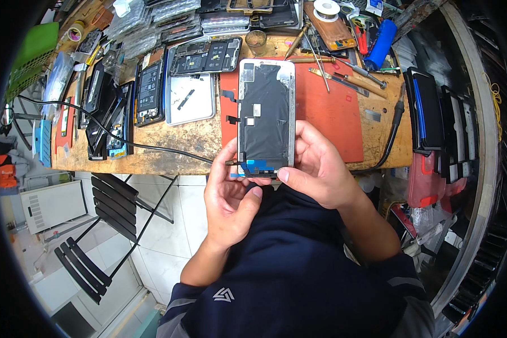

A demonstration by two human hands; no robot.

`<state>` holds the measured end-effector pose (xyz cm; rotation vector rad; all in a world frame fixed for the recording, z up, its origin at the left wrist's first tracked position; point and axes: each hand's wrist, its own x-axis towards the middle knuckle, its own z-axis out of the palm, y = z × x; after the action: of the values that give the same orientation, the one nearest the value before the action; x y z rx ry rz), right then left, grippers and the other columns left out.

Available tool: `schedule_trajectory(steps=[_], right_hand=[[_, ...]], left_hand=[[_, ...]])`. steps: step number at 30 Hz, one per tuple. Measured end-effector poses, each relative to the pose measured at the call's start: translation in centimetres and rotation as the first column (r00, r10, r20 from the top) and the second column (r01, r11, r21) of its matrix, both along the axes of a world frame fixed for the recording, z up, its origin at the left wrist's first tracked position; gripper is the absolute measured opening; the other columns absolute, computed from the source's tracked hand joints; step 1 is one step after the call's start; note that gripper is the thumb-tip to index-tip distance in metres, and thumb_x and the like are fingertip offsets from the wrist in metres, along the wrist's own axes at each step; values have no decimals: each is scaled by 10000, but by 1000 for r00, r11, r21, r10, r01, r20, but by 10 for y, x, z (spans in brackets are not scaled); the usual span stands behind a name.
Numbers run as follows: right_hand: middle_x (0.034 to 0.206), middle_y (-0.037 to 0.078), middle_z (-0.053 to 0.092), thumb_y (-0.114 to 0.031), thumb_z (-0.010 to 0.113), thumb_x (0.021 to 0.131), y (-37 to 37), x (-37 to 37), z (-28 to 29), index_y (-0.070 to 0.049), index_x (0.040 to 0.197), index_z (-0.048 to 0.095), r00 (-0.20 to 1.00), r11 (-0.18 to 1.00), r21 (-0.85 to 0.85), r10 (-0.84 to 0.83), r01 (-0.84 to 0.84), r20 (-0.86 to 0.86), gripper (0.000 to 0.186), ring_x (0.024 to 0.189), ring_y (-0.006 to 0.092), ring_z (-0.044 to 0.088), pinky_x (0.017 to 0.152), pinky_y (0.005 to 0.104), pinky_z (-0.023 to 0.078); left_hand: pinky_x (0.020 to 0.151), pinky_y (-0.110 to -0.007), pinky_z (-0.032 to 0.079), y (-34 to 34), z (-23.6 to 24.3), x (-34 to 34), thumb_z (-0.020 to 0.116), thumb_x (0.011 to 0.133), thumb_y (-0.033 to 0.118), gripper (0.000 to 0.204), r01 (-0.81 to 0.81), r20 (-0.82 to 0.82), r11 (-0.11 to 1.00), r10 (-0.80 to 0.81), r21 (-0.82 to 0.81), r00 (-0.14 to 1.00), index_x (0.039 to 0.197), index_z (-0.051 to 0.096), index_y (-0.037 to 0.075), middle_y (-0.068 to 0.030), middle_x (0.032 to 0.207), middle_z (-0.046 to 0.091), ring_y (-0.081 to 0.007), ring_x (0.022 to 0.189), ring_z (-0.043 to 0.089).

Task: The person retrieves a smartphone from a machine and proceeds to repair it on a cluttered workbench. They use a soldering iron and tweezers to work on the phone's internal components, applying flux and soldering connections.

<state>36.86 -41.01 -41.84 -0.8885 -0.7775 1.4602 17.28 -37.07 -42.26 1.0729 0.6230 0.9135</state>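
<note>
Evidently I have a bare phone display assembly (pixel 267 121) in play, backing side up, raised over the near edge of the worktop (pixel 191 136) and the red mat (pixel 329 112). My right hand (pixel 324 177) grips its lower corner at five o'clock, thumb on the face and fingers behind. My left hand (pixel 228 208) is cupped at seven o'clock, thumb off the panel; I cannot tell whether its partly hidden fingers really grip.

As I judge it, separation is done: no housing is joined to the panel, and its flex cables (pixel 229 94) stick out unplugged toward nine o'clock. Fitting it to a body is not done, if that is wanted. A blue patch (pixel 256 165) remains on the backing near six o'clock.

Around the panel, an opened phone housing (pixel 205 56) lies toward ten o'clock, a white tray (pixel 201 107) at nine. Tweezers (pixel 318 59) sit at one o'clock, a wood-handled tool (pixel 366 86) at two. Most awkward for me is the black cable (pixel 158 147), running from nine o'clock to my left hand, where it could snag.
</note>
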Motion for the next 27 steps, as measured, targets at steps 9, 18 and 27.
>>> schedule_trajectory(steps=[9,18,27], right_hand=[[1161,48,694,55,685,966,-3,-1,-1,-33,1369,479,987,999,45,12,-20,159,461,1019,60,660,799,243,499],[1116,36,704,31,710,976,-1,-6,0,-35,1352,497,980,996,59,-70,60,186,438,979,58,652,782,239,497],[1109,29,689,30,702,980,-5,-7,1,-30,1305,521,952,994,93,-89,64,292,377,985,57,623,832,253,507]], left_hand=[[886,-316,621,4,-3,-3,662,1050,20,546,-104,-85,988,94,-115,992,1542,441,-57,-148,1090,774,-186,955,771],[866,-278,581,1,-3,4,682,1054,41,388,-168,-22,979,166,-117,986,1409,543,-26,-85,1113,735,-110,952,703],[792,-210,462,6,-8,6,687,1047,22,236,-248,-51,967,245,-60,968,1277,643,-9,-20,1011,702,-41,878,591]])
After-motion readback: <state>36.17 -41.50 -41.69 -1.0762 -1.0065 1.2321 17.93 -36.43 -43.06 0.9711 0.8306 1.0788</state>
